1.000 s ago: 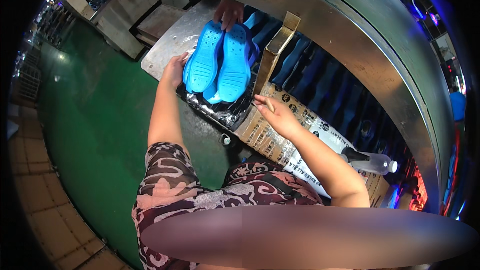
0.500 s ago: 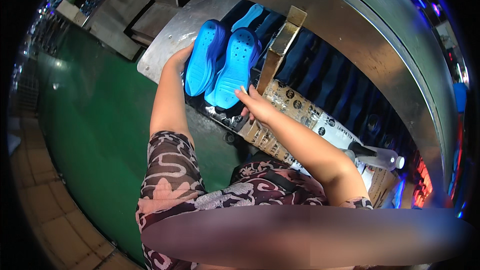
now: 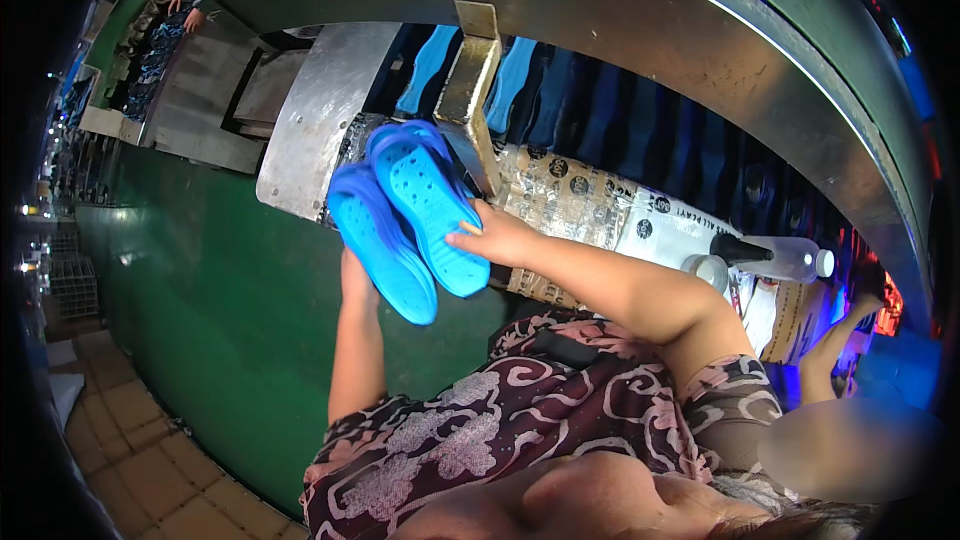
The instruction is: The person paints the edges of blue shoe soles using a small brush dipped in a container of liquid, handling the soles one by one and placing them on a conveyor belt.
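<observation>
Two bright blue shoe soles with purple-blue edges are held side by side in front of me, tilted. Several small holes mark their front halves. The left shoe sole [image 3: 385, 250] rests in my left hand [image 3: 358, 283], whose fingers are mostly hidden behind it. My right hand [image 3: 497, 236] grips the right shoe sole [image 3: 432, 208] at its heel end, thumb on top. A small yellowish thing shows at that thumb, too small to name.
A metal plate [image 3: 320, 110] lies beyond the soles, by a metal bracket [image 3: 468, 90]. More blue soles [image 3: 512, 85] lie in the dark bay under the curved metal frame [image 3: 640, 25]. At right are a taped cardboard surface [image 3: 560, 200] and clear bottle [image 3: 790, 258]. Another person's hands [image 3: 188, 5] show far left.
The two soles have come nearer my body, their heel ends now turned more to the right. Both hands still hold them. The view has shifted, showing more of the frame and another person's arm at right.
</observation>
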Demonstrator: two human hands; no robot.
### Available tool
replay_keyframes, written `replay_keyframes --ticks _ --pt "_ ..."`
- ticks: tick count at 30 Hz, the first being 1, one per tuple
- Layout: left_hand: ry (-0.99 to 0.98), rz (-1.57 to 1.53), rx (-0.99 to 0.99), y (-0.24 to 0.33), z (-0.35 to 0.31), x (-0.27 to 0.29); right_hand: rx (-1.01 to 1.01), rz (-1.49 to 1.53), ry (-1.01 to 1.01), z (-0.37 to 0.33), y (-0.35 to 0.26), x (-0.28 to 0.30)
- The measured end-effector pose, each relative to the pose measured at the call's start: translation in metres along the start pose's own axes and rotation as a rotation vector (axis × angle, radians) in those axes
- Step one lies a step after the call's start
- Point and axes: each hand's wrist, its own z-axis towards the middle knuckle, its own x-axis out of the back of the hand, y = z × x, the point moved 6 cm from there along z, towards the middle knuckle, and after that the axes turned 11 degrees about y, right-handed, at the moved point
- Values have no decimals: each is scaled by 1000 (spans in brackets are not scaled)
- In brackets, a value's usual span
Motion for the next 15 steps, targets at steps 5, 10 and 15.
replay_keyframes --ticks 5,10,15 --pt "220 -63 72 -43 -109 -2 84 -48 -288 -59 9 29" --pt "284 1 174 -84 -161 -16 33 58 -416 -94 37 54" --pt "171 -110 232 -85 -168 -38 114 -70 -230 -83 31 71"
